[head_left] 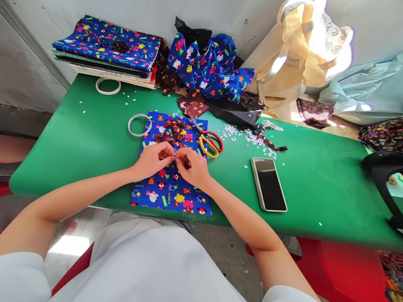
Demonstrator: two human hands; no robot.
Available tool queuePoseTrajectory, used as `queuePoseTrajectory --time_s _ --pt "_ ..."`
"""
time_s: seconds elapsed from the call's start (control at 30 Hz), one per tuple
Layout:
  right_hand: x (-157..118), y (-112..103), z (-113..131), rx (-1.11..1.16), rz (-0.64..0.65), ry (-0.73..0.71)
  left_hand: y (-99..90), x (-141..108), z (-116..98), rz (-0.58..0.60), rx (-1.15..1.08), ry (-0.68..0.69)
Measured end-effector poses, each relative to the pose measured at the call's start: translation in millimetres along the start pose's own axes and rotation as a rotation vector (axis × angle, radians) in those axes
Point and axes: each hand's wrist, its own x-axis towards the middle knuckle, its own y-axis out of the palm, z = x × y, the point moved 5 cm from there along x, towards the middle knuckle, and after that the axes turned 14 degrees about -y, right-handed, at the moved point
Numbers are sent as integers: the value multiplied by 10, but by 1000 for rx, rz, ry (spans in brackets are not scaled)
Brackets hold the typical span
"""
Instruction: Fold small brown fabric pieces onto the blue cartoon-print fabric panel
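Observation:
My left hand (156, 159) and my right hand (193, 167) meet fingertip to fingertip over a blue patterned cloth (170, 197) lying flat on the green table. Both are closed in a pinch on a tiny piece, too small to name. Just beyond the fingers, several brown patterned fabric pieces (176, 131) lie on the cloth. Scissors (209, 144) with red and yellow handles rest at the cloth's right edge, blades pointing away from me. A roll of white tape (139, 125) lies at its upper left edge.
A phone (270, 184) lies on the green table (315, 184) at right. White paper bits (256, 138) are scattered behind it. Along the wall are stacked books (110, 69) under folded blue cloth, crumpled blue cloth (208, 67) and a cream bag (289, 63). Another tape roll (108, 92) lies at back left.

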Motion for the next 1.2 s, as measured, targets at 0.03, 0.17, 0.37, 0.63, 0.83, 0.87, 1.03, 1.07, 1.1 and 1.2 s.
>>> queuePoseTrajectory --time_s 0.03,0.17,0.37,0.63,0.83,0.87,1.03,1.07,1.1,1.2 --pt "0 3 -2 -4 6 -1 3 -3 -4 4 3 0" --pt "11 -12 11 -31 -7 -31 18 -12 -24 28 60 25" --pt "22 -45 22 -9 -34 -13 10 -6 -29 9 184 69" --pt "16 -41 17 -11 -34 -3 10 23 13 53 154 34" --pt "16 -37 25 -53 -42 -55 8 22 10 56 107 13" --pt "15 -36 30 -56 -48 -71 9 20 6 59 102 9" --pt "9 -26 53 -62 -49 -134 6 17 -11 53 132 11" --pt "10 -28 53 -62 -49 -134 4 19 -11 49 139 13" --pt "13 -32 53 -63 -47 -131 4 21 -9 48 141 15" --pt "34 -35 46 -75 -11 -107 7 25 0 50 130 18"
